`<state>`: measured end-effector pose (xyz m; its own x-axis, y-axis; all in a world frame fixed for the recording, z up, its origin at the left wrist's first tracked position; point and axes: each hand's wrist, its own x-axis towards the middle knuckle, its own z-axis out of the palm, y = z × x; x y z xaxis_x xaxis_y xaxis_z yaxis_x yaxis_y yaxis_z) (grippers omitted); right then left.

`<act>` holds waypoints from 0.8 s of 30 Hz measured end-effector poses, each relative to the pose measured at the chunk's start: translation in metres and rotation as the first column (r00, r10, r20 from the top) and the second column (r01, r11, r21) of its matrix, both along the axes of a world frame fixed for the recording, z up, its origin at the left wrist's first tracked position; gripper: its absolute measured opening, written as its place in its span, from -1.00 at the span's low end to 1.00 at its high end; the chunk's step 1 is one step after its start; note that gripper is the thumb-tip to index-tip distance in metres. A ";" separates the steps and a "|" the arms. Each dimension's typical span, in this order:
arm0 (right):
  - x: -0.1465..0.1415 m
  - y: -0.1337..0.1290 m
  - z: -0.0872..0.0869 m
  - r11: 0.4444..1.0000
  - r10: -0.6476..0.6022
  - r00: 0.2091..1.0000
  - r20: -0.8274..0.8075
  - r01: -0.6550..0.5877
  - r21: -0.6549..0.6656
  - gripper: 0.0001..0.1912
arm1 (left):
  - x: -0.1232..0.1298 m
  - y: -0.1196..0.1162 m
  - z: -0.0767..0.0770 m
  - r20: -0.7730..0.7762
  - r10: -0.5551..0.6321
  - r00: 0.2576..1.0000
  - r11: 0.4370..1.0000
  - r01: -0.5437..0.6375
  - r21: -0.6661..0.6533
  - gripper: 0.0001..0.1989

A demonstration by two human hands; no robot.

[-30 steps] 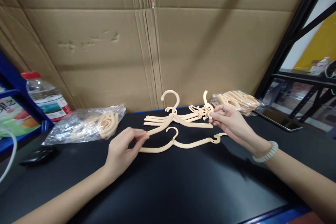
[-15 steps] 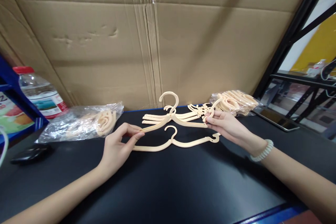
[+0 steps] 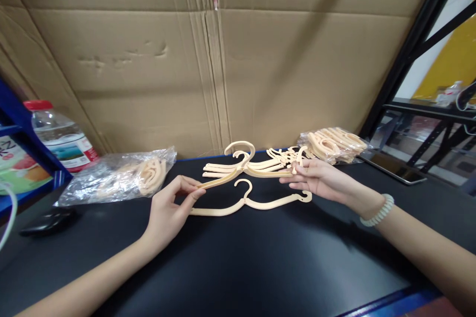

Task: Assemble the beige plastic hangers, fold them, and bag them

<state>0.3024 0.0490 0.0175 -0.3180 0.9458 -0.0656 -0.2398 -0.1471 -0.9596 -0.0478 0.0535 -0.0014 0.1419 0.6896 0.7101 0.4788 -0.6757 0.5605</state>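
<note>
L hand (image 3: 173,208): thumb + fingers pinched tight on L end of held hanger (image 3: 262,174); no gap showing.
R hand (image 3: 318,178): thumb + fingertips closed on small clip (image 3: 301,156); other fingers loosely extended at hanger's R end, contact unclear.
Landmark: desk hanger (image 3: 269,204), flat on desk (image 3: 238,267), hook pointing twd cardboard (image 3: 141,64); 2nd clip (image 3: 305,197) at its R end.
Held hanger pos: just beyond desk hanger, appears raised; hook also twd cardboard.
Held hanger axis: L–R btwn both hands, approx parallel to desk hanger.
Clip pos: beyond R end of desk hanger, right at held hanger's R end; touching or seated, can't tell, fingers in the way.
Clip axis: stands up out of the pinch, tipped a bit R, so crosswise to held hanger's arm.
Key relation: held hanger's R end lies just L of clip; R hand is nearer that joint, L hand is at far end, near desk hanger's L tip.
Stack (image 3: 219,168): more hangers, beyond desk hanger, partly behind held one.
Loose clips (image 3: 278,155): beyond desk hanger's R half, beside stack.
Bags: L bag (image 3: 122,178) beyond + L of desk hanger; R bag (image 3: 334,143) beyond + R, w/ phone (image 3: 394,167) farther R.
</note>
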 end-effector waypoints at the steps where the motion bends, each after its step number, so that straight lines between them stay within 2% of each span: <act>1: 0.000 0.000 0.000 1.000 0.003 1.000 0.001 -0.003 -0.013 -0.78 | 0.000 0.000 0.000 -0.001 0.001 1.000 1.000 -0.001 0.001 -0.80; 13: -0.001 -0.001 0.001 0.998 -0.004 1.000 -0.001 0.004 -0.063 -0.77 | 0.000 0.001 -0.001 0.010 -0.006 1.000 1.000 0.006 -0.013 -0.83; 18: -0.003 -0.002 0.002 1.000 -0.029 0.999 0.042 0.029 -0.004 -0.77 | 0.001 0.000 0.000 -0.009 0.006 1.000 1.000 -0.006 0.000 -0.84; 24: -0.013 -0.008 0.003 0.986 -0.118 0.992 0.042 0.112 0.126 -0.69 | 0.000 -0.001 0.000 -0.012 -0.010 1.000 1.000 0.010 -0.009 -0.85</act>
